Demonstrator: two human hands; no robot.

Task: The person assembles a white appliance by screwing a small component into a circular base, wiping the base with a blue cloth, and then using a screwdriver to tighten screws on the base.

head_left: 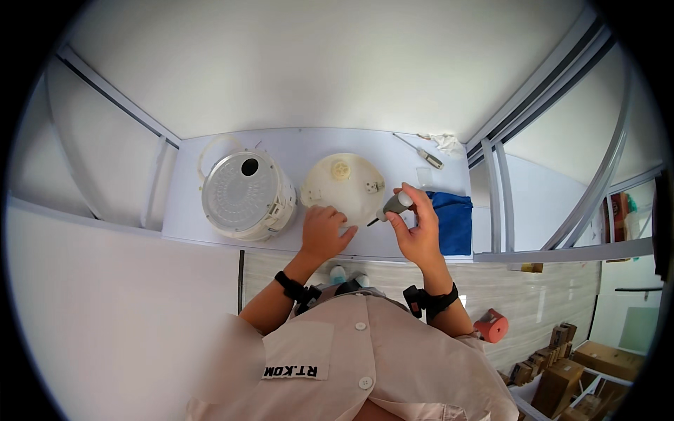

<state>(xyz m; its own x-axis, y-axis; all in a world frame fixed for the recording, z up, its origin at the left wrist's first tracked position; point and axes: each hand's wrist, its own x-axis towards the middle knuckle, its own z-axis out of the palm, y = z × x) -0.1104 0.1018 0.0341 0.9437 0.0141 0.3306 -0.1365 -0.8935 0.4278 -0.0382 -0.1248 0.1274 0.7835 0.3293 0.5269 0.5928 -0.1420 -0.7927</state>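
Observation:
My left hand (pixel 324 231) rests flat on the near edge of a round cream plastic lid (pixel 344 186) lying on the white table (pixel 393 242), fingers together pressing it. My right hand (pixel 418 228) grips a grey-handled screwdriver (pixel 393 206), its tip pointing down-left at the lid's right side. The lid has a small round knob near its far edge and a small fitting on the right. To the left stands a white round cooker body (pixel 246 195) with a ribbed metal inner plate and a dark hole.
A folded blue cloth (pixel 453 221) lies just right of my right hand. A second screwdriver (pixel 421 153) and crumpled white scrap (pixel 446 142) sit at the table's far right. Cardboard boxes (pixel 562 372) and a red tape roll (pixel 491 326) are on the floor, lower right.

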